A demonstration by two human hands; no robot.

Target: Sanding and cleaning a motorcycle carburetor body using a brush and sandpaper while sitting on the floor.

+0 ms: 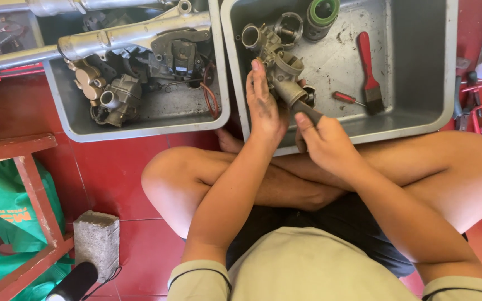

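I sit cross-legged on a red floor. My left hand (pixel 263 106) grips a metal carburetor body (pixel 277 61), holding it up over the front edge of the right grey tray (pixel 419 120). My right hand (pixel 322 142) is closed around the dark handle of a tool (pixel 307 113) whose tip meets the underside of the carburetor. Inside that tray lie a red-handled brush (pixel 368 69), a small red screwdriver (pixel 346 98), a round metal part (pixel 288 28) and a green-ringed cylinder (pixel 322 14).
A second grey tray (pixel 140 125) on the left holds another carburetor (pixel 118 100), engine parts and a long metal fork leg (pixel 101 39). A wooden stool (pixel 29 184), a green bag (pixel 1 206) and a concrete block (pixel 97 239) stand at left. Red tools (pixel 475 108) lie far right.
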